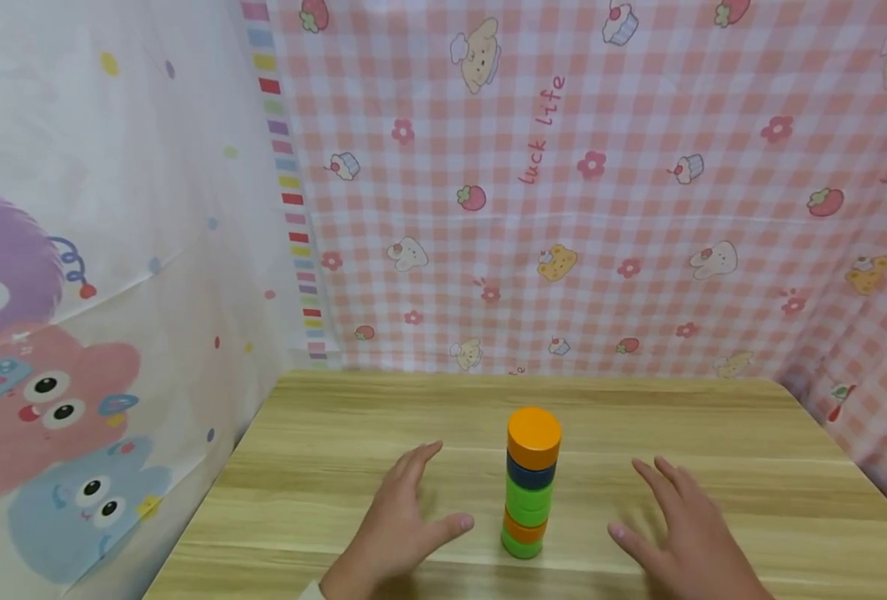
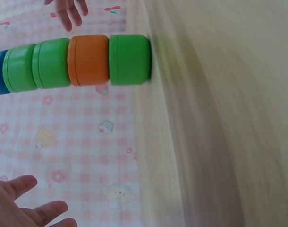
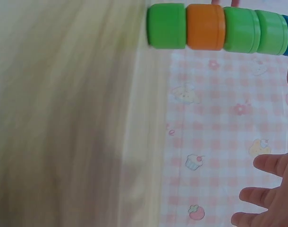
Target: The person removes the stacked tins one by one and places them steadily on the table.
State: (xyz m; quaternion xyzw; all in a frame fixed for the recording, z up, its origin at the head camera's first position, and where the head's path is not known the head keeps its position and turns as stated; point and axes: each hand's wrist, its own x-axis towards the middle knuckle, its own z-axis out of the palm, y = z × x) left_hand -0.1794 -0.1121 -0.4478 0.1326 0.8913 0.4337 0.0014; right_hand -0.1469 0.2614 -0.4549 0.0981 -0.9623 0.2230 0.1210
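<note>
Pink gingham cloth [image 1: 623, 217] behind wood-grain worktop [image 1: 286, 492]. Block stack [image 1: 529, 485] stands upright on it between left hand [image 1: 400, 521] and right hand [image 1: 691, 529], both empty, fingers extended, not touching. Best steadied evenly from both sides (tall, probably tippy).

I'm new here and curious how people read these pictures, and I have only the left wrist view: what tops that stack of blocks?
Observer: The head view shows an orange block on top.
Visitor: Is the left hand touching the stack?
Observer: No, the head view shows a gap between them.
Visitor: And the right hand, is it holding anything?
Observer: No, the head view shows it empty.
</note>
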